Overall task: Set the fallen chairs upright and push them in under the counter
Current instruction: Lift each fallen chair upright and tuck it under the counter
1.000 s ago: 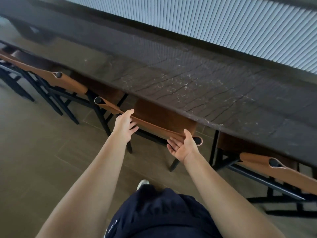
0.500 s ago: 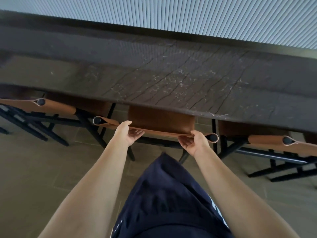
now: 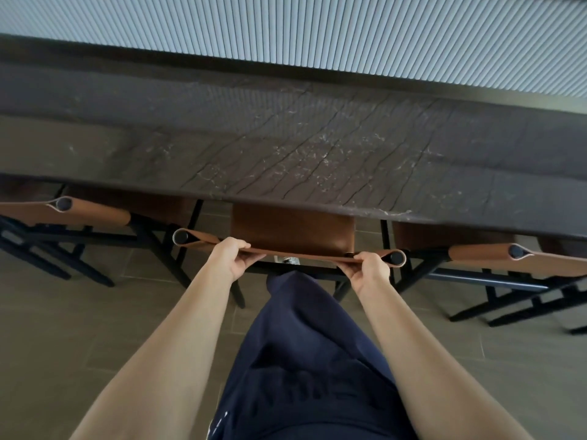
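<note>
A chair with a black frame and a tan leather seat point(image 3: 292, 230) stands upright directly in front of me, its seat partly under the dark stone counter point(image 3: 317, 154). Its leather backrest strap point(image 3: 298, 251) runs between two round black posts. My left hand point(image 3: 233, 255) grips the strap near its left end. My right hand point(image 3: 370, 268) grips it near the right post. My knee in dark blue shorts is raised just behind the chair's back.
Another upright chair point(image 3: 92, 214) of the same kind stands at the left and one more chair point(image 3: 514, 258) at the right, both partly under the counter. Behind the counter runs a ribbed pale wall point(image 3: 317, 33). Brown floor tiles point(image 3: 63, 328) lie below.
I have turned square to the counter and come closer. The chair has moved further under the counter edge, and both hands have curled tighter round the strap.
</note>
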`<state>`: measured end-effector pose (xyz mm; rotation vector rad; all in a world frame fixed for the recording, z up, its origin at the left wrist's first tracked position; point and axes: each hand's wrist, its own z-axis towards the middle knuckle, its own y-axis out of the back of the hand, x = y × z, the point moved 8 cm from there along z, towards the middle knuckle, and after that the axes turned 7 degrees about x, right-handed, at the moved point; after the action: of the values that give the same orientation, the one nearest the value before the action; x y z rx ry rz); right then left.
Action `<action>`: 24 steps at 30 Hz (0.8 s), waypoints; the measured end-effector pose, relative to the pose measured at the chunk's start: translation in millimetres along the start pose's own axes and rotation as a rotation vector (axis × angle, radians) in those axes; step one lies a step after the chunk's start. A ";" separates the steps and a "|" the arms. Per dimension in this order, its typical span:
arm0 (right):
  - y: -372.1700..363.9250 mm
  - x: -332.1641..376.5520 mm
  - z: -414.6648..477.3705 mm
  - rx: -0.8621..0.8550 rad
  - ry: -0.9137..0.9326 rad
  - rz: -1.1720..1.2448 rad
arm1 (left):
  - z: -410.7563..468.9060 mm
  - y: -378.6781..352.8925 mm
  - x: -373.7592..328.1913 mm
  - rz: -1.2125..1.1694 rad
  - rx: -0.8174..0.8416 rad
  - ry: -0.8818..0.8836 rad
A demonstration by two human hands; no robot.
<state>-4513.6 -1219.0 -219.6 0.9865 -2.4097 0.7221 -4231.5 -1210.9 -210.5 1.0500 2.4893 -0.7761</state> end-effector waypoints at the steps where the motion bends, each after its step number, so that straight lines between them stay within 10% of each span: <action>1: 4.0 0.8 -0.1 -0.004 0.002 -0.003 | 0.2 -1.2 2.5 0.005 0.006 0.004; 24: -6.4 40.8 29.6 0.029 0.023 0.000 | 38.5 -44.4 -13.2 0.038 0.088 -0.018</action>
<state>-4541.2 -1261.6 -217.4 0.9844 -2.3860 0.7660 -4251.8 -1267.0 -219.1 1.1118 2.4329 -0.8869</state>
